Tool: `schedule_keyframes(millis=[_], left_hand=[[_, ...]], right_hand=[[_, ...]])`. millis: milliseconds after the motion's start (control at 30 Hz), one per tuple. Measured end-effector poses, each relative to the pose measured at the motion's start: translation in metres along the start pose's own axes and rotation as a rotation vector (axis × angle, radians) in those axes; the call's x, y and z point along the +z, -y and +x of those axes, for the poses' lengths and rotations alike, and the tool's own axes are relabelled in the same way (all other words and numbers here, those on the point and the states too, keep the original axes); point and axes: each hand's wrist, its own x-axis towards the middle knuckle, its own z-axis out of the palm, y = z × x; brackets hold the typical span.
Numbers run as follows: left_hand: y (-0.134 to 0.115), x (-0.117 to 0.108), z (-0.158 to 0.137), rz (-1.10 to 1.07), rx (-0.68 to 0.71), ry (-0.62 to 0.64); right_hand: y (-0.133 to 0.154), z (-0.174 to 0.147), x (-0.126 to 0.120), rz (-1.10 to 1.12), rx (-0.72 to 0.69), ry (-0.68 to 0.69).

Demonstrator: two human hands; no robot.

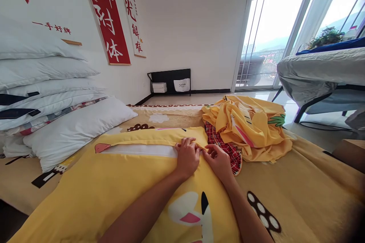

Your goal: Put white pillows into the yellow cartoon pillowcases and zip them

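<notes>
On the tan bed (308, 174), in front of the person, lay a yellow cover (122, 182), plump and mostly smooth, with a white, pink and black motif and a pinkish-orange patch at the left end of its long opening. A white inner layer (142, 150) showed through the slit. The grip of the left hand (188, 156) and that of the right hand (219, 161) were both pinching the cloth, just beside each other at the slit's right end. What lay between the fingertips was hidden; the forearms crossed the cover, and its near part was cut off by the lower border. The opening ran left to right, roughly along the far edge; the cover's own long axis could not be told. Crumpled yellow cloth (256, 133) lay beyond the right hand.
</notes>
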Motion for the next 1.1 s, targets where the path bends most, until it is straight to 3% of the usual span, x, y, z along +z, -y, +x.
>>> schedule_keyframes(millis=[167,267,500,667,867,1100], left_hand=[[0.0,0.001,0.001,-0.027,-0.013,-0.008],[-0.001,0.0,0.002,-0.049,-0.021,-0.002],[-0.007,-0.002,0.01,-0.109,-0.019,0.039],[-0.008,-0.004,0.018,-0.092,-0.033,0.096],[-0.006,-0.005,0.019,-0.054,-0.043,0.157],[-0.007,-0.004,0.017,0.067,0.062,0.194]], right_hand=[[-0.001,-0.001,0.0,-0.094,0.028,0.063],[0.001,-0.001,0.0,-0.131,-0.029,0.085],[-0.002,0.004,-0.001,0.079,-0.068,0.143],[0.0,0.005,-0.008,0.087,-0.12,0.193],[-0.001,0.004,-0.006,-0.028,-0.151,0.131],[-0.005,0.005,-0.005,-0.004,-0.116,0.115]])
